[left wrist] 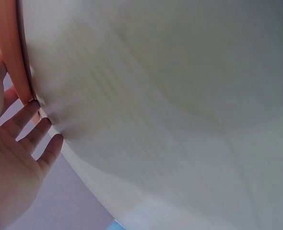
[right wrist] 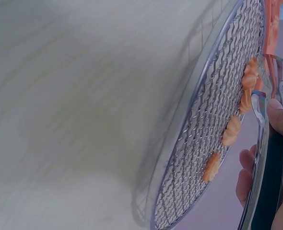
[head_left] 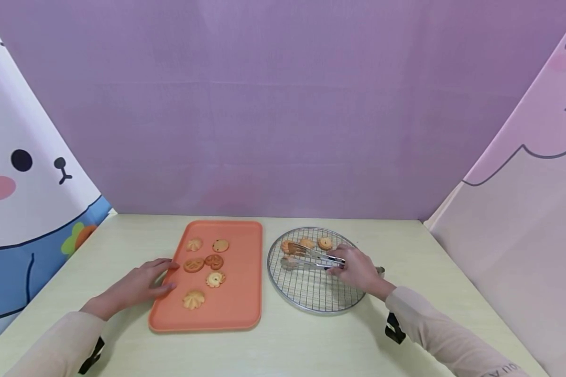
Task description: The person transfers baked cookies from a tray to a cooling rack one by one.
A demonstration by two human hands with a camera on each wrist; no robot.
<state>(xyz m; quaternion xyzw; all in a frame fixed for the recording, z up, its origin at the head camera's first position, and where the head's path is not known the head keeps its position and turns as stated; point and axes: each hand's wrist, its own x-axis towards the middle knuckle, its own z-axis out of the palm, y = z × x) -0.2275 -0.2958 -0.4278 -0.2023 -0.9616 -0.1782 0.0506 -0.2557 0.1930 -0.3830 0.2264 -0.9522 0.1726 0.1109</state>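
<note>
My right hand (head_left: 354, 266) grips metal tongs (right wrist: 264, 165) with dark handle panels. The tongs' two heads stand apart over the left part of a round wire rack (head_left: 306, 293), overlapping small golden cookies there in the head view. Several cookies lie on the rack, among them a ring-shaped one (head_left: 325, 243) and a ridged one (right wrist: 231, 131). At the left edge of an orange tray (head_left: 238, 309), my left hand (head_left: 134, 288) rests with fingers extended, thumb and index over the rim. In the left wrist view, its other fingertips (left wrist: 56, 140) touch the tabletop beside the tray.
Several cookies of different shapes lie on the tray, including a pretzel-like one (head_left: 214, 261) and a shell-shaped one (head_left: 194, 299). Tray and rack stand side by side on a pale wooden table (head_left: 207, 353). A purple backdrop (head_left: 283, 131) rises behind, with printed cloths at both sides.
</note>
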